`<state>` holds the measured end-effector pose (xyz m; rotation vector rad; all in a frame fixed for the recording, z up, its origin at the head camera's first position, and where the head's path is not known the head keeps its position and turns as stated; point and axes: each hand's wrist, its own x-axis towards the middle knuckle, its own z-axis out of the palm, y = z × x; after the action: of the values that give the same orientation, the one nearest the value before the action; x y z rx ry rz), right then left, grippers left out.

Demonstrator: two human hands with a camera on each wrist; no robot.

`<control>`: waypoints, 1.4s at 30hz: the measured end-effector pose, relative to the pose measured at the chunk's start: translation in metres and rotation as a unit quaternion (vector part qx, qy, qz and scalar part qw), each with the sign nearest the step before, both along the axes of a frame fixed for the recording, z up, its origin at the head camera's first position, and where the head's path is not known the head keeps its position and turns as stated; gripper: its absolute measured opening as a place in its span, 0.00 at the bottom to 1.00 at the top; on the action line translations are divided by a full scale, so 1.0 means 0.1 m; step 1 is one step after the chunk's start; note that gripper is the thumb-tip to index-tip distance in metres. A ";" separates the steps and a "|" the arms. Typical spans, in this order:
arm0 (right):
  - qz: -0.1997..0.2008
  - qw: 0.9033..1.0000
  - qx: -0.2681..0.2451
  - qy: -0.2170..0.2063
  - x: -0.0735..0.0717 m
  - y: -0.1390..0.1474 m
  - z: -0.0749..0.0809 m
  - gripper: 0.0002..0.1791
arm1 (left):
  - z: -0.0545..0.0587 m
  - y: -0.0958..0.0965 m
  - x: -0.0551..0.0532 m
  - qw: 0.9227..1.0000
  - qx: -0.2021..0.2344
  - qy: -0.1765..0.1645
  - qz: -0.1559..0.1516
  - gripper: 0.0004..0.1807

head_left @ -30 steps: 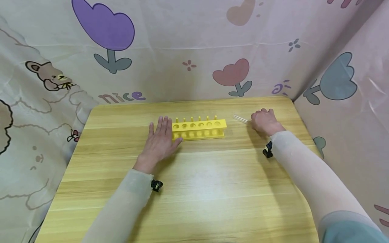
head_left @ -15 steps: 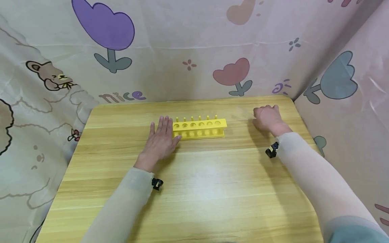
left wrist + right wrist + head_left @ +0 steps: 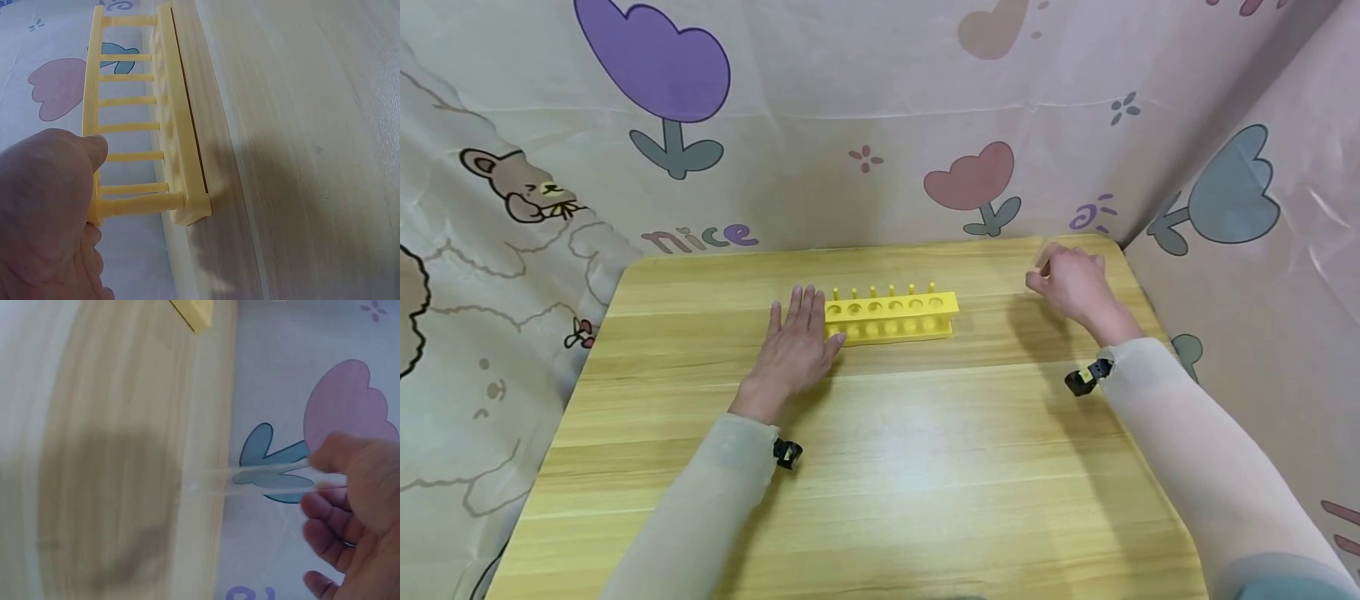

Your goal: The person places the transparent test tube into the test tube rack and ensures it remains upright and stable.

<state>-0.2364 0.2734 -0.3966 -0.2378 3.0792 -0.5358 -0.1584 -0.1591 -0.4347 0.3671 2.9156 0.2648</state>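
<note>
A yellow test tube rack (image 3: 891, 308) stands on the wooden table, with a row of round holes in its upper plate and a row of pegs along its back. My left hand (image 3: 793, 354) lies at the rack's left end, fingers straight, thumb against its front; the left wrist view shows the thumb (image 3: 95, 150) touching the upper plate. At the back right, my right hand (image 3: 1075, 283) is raised above the table. Its thumb and fingers pinch a clear test tube (image 3: 250, 478), whose rounded end points away from the hand. The tube is very faint in the head view.
Bare wood of the table (image 3: 910, 458) lies in front of the rack. A printed curtain (image 3: 820, 125) hangs directly behind the table's back edge, and further curtain (image 3: 1247, 317) hangs along the right side.
My right hand has lifted the test tube off the table and turned it, moving slightly to the right and back. My left hand and the rack have stayed nearly still.
</note>
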 end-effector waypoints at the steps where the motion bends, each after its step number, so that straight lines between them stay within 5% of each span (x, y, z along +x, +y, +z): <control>1: -0.001 1.000 -0.010 0.006 0.01 -0.01 -0.01 0.20 | 0.00 0.00 0.00 1.000 0.001 0.000 0.000 0.45; 16: 0.020 0.998 -0.035 0.049 0.17 -0.11 -0.08 0.23 | 0.01 0.00 -0.01 1.000 0.003 0.003 0.000 0.44; 35: 0.067 0.982 -0.114 0.136 0.34 -0.78 0.54 0.14 | 0.04 0.01 -0.01 1.000 0.001 -0.009 0.004 0.43; 42: 0.090 0.981 -0.117 0.123 0.34 -1.00 0.50 0.13 | 0.04 0.01 -0.01 1.000 0.008 -0.012 0.008 0.43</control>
<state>-0.2022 0.1734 -0.3465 -0.6244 3.1739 -0.9243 -0.1592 -0.1578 -0.4306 0.3402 2.8965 0.2935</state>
